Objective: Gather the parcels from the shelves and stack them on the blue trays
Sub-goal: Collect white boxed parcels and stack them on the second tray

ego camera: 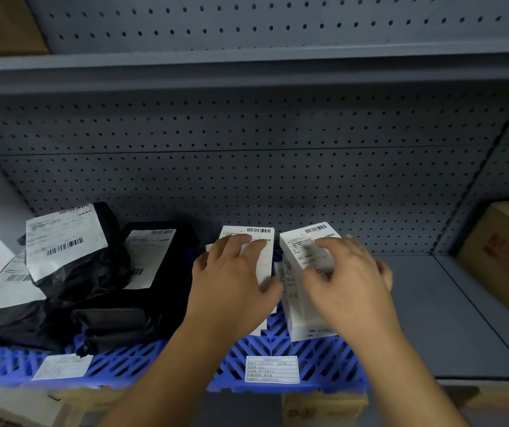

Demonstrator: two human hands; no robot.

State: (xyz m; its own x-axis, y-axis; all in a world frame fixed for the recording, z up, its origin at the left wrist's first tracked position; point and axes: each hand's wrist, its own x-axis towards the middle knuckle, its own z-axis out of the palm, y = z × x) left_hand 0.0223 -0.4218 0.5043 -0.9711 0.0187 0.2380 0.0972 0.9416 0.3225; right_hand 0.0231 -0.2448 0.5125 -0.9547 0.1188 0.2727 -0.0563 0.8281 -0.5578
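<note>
A: We start at the left end of the blue tray, where the black bags lie heaped. How do we think they handle?

B: We judge them soft and light, with slick plastic that sags and slides. We would take one flat from underneath, or by a broad fold, never by its paper label.

A: Next our left hand.

B: It lies on the left white box, fingers spread and fairly straight across the labelled top, pressing rather than gripping. That box sits toward the tray's back edge, right of the bags.

A: And our right hand?

B: It covers the right white box, fingers spread over the top face; whether the thumb curls round the far side we cannot tell. This box stands near the tray's right edge, just beside the other.

A: Their feel?

B: Stiff card, light we guess, smooth enough to slip. We would hold them by the long sides.

A: And around us?

B: The tray rests on a grey metal shelf backed by a pegboard; a brown carton stands in the next bay at the far right.
</note>
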